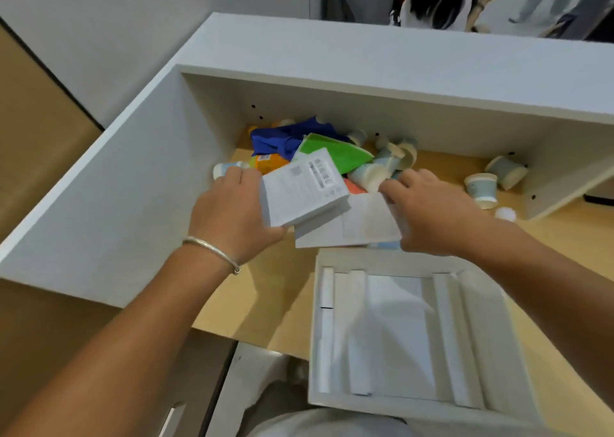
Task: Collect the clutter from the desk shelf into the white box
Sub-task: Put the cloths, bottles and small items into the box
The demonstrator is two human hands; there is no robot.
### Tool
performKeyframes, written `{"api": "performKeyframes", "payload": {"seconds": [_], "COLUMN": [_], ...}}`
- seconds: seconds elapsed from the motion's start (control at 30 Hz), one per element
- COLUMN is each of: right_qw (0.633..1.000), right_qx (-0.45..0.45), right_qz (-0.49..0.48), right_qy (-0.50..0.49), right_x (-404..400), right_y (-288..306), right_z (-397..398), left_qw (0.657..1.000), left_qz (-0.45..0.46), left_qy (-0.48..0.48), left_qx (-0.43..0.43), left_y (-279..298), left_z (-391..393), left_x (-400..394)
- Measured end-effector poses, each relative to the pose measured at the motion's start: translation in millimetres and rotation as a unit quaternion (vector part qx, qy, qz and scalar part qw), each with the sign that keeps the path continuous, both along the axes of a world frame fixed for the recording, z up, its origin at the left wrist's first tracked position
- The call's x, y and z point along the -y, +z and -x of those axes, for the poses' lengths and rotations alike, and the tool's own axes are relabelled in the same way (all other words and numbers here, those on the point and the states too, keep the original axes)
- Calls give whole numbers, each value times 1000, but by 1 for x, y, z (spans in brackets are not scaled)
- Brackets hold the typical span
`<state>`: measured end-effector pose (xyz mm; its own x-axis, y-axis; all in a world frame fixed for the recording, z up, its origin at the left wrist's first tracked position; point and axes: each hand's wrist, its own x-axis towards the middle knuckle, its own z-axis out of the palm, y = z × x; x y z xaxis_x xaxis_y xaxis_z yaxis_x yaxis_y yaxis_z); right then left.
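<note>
My left hand (232,214) grips a small white printed carton (304,190) by its left side, lifted just in front of the shelf opening. My right hand (428,210) holds a flat white packet (352,227) that lies partly under the carton. Below them, at the desk's near edge, stands the open white box (392,260) with white strips and a sheet inside. Clutter lies in the desk shelf (332,87): a blue cloth (279,137), a green packet (335,152), an orange packet (269,162), a small white bottle (222,169) and several paper cups (392,160).
Two more paper cups (481,185) lie at the shelf's right end, with a small white lid (505,213) on the wooden desk (265,303). The shelf's white side panel (133,204) walls off the left. A person stands beyond the shelf top.
</note>
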<state>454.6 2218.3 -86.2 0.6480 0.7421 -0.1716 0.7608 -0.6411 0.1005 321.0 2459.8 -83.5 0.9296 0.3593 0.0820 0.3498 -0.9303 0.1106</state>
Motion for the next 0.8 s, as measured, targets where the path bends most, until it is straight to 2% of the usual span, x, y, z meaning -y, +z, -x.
{"api": "performKeyframes", "payload": {"seconds": [0.1,0.2,0.4,0.57,0.8], "right_qw": [1000,999,991,991,991], "right_qx": [2,-33,-125,-108,-91], "right_qz": [15,12,-11,-44,-73], "right_qy": [-23,-40,-44,-59,-59], "right_x": [60,104,142,146,108], "right_y": [9,6,-14,-20,-25], "right_z": [5,12,26,23,11], "left_qw": [998,992,977,976,986], "left_qz": [-7,-5,34,47,39], "left_qy": [-65,-128,-201,-202,-152], "left_qx": [1,-18,-69,-68,-53], "left_y": [12,15,-8,-24,-41], "left_z": [2,8,29,31,19], "left_x": [54,101,163,163,119]}}
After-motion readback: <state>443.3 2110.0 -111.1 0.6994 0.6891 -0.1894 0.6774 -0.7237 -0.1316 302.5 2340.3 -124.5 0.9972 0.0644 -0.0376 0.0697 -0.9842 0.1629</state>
